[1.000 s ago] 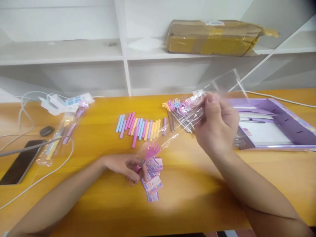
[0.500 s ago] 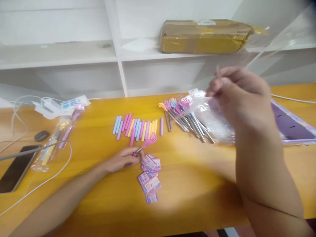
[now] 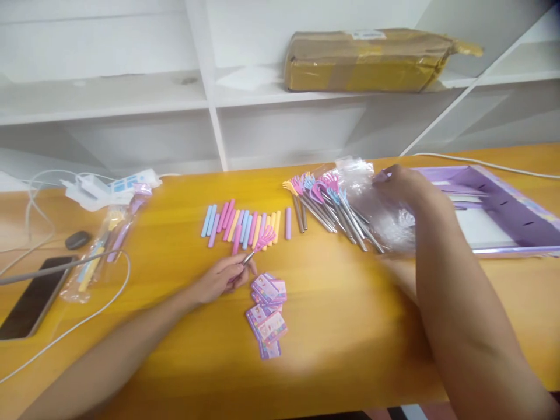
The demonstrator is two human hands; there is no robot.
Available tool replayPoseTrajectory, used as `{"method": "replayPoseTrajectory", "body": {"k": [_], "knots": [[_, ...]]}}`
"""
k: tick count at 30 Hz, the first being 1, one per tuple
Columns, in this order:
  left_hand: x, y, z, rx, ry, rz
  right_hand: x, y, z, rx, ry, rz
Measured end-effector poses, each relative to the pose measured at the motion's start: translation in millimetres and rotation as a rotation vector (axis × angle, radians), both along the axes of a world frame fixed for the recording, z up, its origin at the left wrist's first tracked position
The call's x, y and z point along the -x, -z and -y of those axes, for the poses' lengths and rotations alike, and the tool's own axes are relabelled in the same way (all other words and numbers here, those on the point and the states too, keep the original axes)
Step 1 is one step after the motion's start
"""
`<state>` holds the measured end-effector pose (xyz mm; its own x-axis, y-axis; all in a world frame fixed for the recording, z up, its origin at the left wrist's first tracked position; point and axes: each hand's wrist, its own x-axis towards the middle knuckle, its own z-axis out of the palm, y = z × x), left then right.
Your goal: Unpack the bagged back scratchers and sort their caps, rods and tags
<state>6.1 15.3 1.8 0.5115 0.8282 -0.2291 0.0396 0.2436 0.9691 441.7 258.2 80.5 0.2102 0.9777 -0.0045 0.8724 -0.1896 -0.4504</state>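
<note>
My left hand (image 3: 227, 274) is closed around the short metal shaft of a pink hand-shaped back scratcher (image 3: 265, 238). The scratcher's fingers point up and to the right, over a row of pink, blue, yellow and purple handle sleeves (image 3: 245, 227). Just right of this hand lies a loose stack of purple printed cards (image 3: 266, 315). My right hand (image 3: 406, 184) reaches to a heap of clear plastic bags (image 3: 385, 219); its fingertips are blurred and partly hidden. Left of the bags is a pile of back scratchers with metal rods (image 3: 336, 210).
An open purple box (image 3: 516, 201) stands at the right. A taped brown parcel (image 3: 367, 61) lies on the white shelf. To the left are a phone (image 3: 35, 297), bagged scratchers (image 3: 96, 251), a dark earbud case (image 3: 77, 240), white cables and a power strip (image 3: 114, 189).
My right hand has lowered from mid-air down to the plastic bags, and the purple box shows more. My left hand still holds the pink back scratcher, turned slightly.
</note>
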Motion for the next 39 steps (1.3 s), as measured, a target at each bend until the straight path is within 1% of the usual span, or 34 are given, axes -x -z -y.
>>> {"method": "replayPoseTrajectory", "body": {"k": [2, 4, 5, 6, 7, 8, 9, 10, 11, 12, 13, 14, 15, 16, 18, 19, 21, 23, 26, 28, 30, 33, 36, 39], "knots": [[-0.8, -0.4, 0.4, 0.004, -0.014, -0.01, 3.5, 1.6, 0.6, -0.139, 0.015, 0.041], [-1.6, -0.7, 1.1, -0.002, -0.031, -0.008, 11.9, -4.8, 4.2, -0.255, -0.004, 0.063], [-1.9, -0.7, 1.5, -0.008, -0.039, -0.005, 18.6, -10.0, 8.0, -0.263, -0.057, 0.044], [-2.1, -0.8, 1.9, -0.016, -0.046, 0.0, 27.5, -15.5, 13.6, -0.234, -0.139, 0.003], [-2.2, -0.9, 2.4, -0.023, -0.05, 0.003, 38.5, -20.4, 21.2, -0.169, -0.245, -0.056], [-2.2, -1.0, 2.8, -0.031, -0.049, 0.002, 51.9, -24.0, 30.8, -0.079, -0.383, -0.128], [-2.0, -1.1, 3.1, -0.038, -0.045, -0.004, 67.5, -25.6, 42.1, 0.032, -0.546, -0.204], [-1.7, -1.4, 3.5, -0.046, -0.04, -0.012, 84.9, -24.7, 54.9, 0.157, -0.742, -0.272], [-1.3, -1.7, 3.7, -0.06, -0.036, -0.022, 103.5, -21.3, 68.4, 0.271, -0.949, -0.319], [-0.6, -2.0, 3.9, -0.085, -0.032, -0.033, 122.6, -15.4, 82.1, 0.346, -1.13, -0.358], [0.1, -2.3, 4.0, -0.125, -0.022, -0.048, 141.5, -7.4, 95.6, 0.4, -1.265, -0.398], [0.9, -2.4, 4.1, -0.179, -0.007, -0.07, 159.3, 1.9, 108.4, 0.43, -1.349, -0.432], [1.6, -2.2, 4.3, -0.247, 0.017, -0.105, 175.3, 12.0, 120.2, 0.457, -1.402, -0.485], [2.3, -1.6, 4.6, -0.32, 0.048, -0.157, 188.9, 22.0, 130.9, 0.47, -1.412, -0.583], [2.9, 1.1, 5.6, -0.444, 0.115, -0.286, 207.8, 39.0, 148.5, 0.492, -1.375, -0.727], [2.7, 3.4, 6.4, -0.488, 0.137, -0.351, 213.1, 45.1, 155.4, 0.478, -1.353, -0.765], [1.6, 8.8, 8.1, -0.551, 0.152, -0.449, 217.3, 51.4, 165.6, 0.41, -1.339, -0.748], [-0.1, 14.1, 9.5, -0.602, 0.142, -0.5, 216.2, 50.8, 171.5, 0.351, -1.351, -0.681], [-2.5, 17.6, 10.3, -0.65, 0.101, -0.536, 212.1, 43.5, 175.7, 0.374, -1.351, -0.629], [-3.3, 16.5, 10.2, -0.659, 0.093, -0.543, 209.9, 38.5, 177.9, 0.405, -1.346, -0.619], [-3.6, 14.3, 10.1, -0.679, 0.12, -0.545, 208.4, 35.4, 180.6, 0.42, -1.343, -0.592], [-3.1, 12.7, 9.6, -0.753, 0.148, -0.545, 207.1, 33.6, 184.8, 0.398, -1.345, -0.562], [-2.3, 15.0, 7.6, -0.816, 0.151, -0.553, 206.9, 32.1, 186.8, 0.261, -1.384, -0.549], [-2.0, 18.3, 4.6, -0.848, 0.169, -0.533, 207.0, 28.5, 186.6, 0.1, -1.436, -0.474]]}}
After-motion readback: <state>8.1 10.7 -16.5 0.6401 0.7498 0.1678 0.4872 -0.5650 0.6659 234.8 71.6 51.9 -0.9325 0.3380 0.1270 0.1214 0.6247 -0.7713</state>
